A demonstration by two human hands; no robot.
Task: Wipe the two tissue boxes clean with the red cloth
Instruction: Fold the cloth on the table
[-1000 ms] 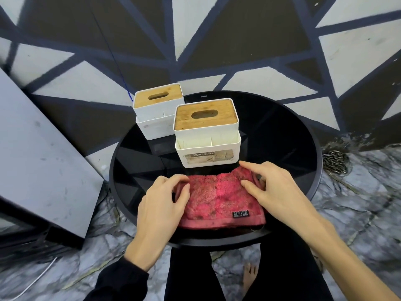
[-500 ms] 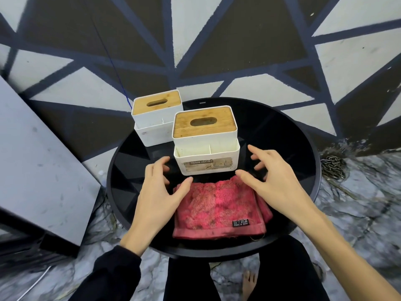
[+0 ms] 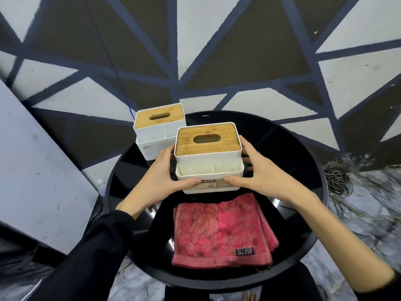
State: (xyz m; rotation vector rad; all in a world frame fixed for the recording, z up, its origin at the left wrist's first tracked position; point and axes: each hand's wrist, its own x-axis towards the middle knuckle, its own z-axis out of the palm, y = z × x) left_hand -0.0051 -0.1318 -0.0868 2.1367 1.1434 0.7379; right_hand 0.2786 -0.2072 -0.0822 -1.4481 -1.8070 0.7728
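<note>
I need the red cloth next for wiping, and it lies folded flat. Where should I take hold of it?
Take the red cloth at its right edge, coming from the right: the folded layers fan out there, giving fingers a lip to pinch. The rest lies flat on the black table. Both the left hand and right hand are now gripping the near tissue box.

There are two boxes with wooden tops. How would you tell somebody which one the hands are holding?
Find the round black table in front of the painted wall. Two white tissue boxes with wooden lids stand on it; the held box is the nearer one, just behind the red cloth. Only it has the left hand and right hand gripping its sides, and a label on its front.
</note>
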